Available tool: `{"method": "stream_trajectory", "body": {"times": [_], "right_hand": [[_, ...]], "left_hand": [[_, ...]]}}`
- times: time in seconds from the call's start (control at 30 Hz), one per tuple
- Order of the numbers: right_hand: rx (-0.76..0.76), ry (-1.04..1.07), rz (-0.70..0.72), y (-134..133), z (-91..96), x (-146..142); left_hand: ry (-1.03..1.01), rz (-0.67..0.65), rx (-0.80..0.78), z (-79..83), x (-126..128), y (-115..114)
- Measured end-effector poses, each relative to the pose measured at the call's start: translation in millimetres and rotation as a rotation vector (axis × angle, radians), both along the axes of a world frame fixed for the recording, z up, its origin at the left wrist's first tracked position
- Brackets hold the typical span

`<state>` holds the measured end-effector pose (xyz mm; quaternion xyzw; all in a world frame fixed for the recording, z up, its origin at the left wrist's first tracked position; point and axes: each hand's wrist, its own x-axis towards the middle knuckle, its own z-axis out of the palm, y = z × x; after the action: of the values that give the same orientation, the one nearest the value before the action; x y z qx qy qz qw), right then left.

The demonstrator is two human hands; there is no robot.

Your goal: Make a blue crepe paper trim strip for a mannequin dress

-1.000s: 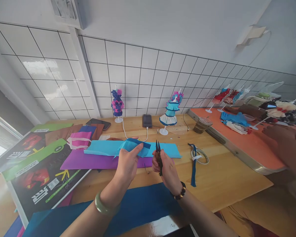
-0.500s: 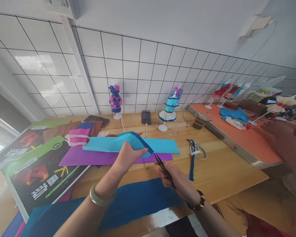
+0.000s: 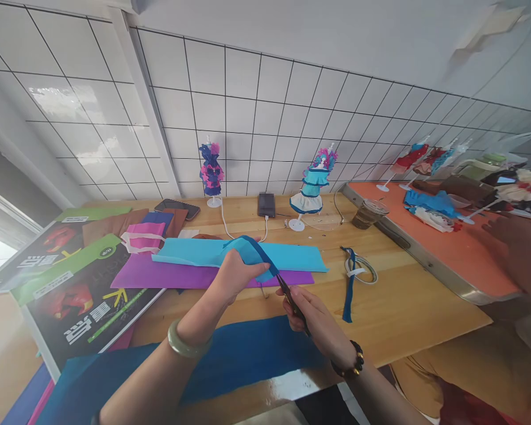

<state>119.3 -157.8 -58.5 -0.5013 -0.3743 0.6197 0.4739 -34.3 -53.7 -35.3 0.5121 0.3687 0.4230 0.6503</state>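
Observation:
My left hand [image 3: 236, 273] pinches a light blue piece of cloth with a dark blue edging [image 3: 259, 251] between thumb and fingers. In my right hand [image 3: 314, 313] is a pair of black thread snips [image 3: 295, 304], their tips at the corner of the edging. Whether the blades have cut anything is too small to see. Beneath the held piece lies a folded light blue cloth [image 3: 298, 257], over a purple cloth [image 3: 163, 273]. A wide dark blue cloth [image 3: 243, 348] spreads under my forearms.
Two small dress forms in doll dresses [image 3: 212, 171] [image 3: 312, 188] stand by the tiled wall, with a black device [image 3: 266, 204] between them. Printed boxes [image 3: 88, 295] lie left. Right are a dark blue strip [image 3: 348, 289], tape rolls [image 3: 371, 270], a cup [image 3: 369, 213] and another person's blurred arm [image 3: 520, 254].
The snips have come up to the edging's corner, where before a small gap showed. My left hand keeps its pinch on the cloth. The view has shifted slightly.

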Motion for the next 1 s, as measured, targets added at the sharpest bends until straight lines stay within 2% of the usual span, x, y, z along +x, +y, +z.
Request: {"method": "stream_trajectory", "body": {"times": [0.3, 0.63, 1.0], "right_hand": [[0.032, 0.028, -0.011, 3.6, -3.7, -2.7], [0.009, 0.003, -0.034, 6.3, -3.0, -4.9], [0.028, -0.046, -0.027, 7.1, -5.8, -2.0]], "left_hand": [[0.104, -0.033, 0.071, -4.7, 3.4, -3.4], [0.106, -0.037, 0.005, -7.3, 5.2, -4.2], [0.133, -0.076, 0.034, -8.5, 5.0, -2.7]]}}
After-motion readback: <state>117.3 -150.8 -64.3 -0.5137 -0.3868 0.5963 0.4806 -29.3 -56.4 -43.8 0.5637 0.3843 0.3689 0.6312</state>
